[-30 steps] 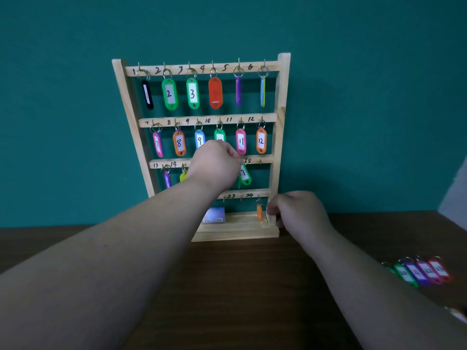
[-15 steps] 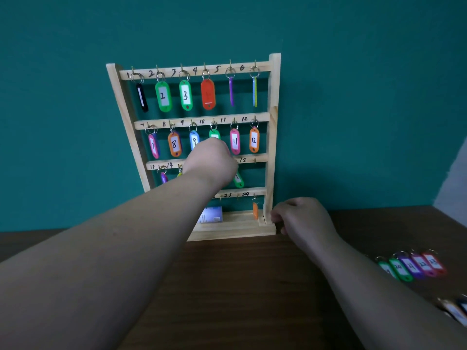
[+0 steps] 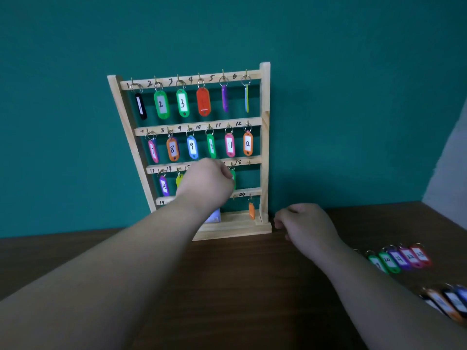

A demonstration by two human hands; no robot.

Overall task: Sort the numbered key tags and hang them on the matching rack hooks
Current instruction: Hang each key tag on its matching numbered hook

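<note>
A wooden key rack (image 3: 264,147) stands against the teal wall, with numbered tags hanging on its top two rows. My left hand (image 3: 206,184) is curled in front of the third row, covering its middle hooks; whether it holds a tag is hidden. To its left hang a purple tag (image 3: 163,185) and a yellow-green one; a green tag (image 3: 233,176) peeks out on its right. An orange tag (image 3: 251,210) hangs under hook 24. My right hand (image 3: 303,226) rests loosely curled and empty just right of the rack's base. Several loose tags (image 3: 400,258) lie at the right.
The rack stands on a dark wooden table (image 3: 252,286). More loose tags (image 3: 447,301) lie near the right edge of the view. A small blue and white box (image 3: 214,217) sits on the rack's base behind my left wrist.
My left hand has dropped from the third-row bar to below it. My right hand has let go of the rack's corner and drawn slightly to the right.
</note>
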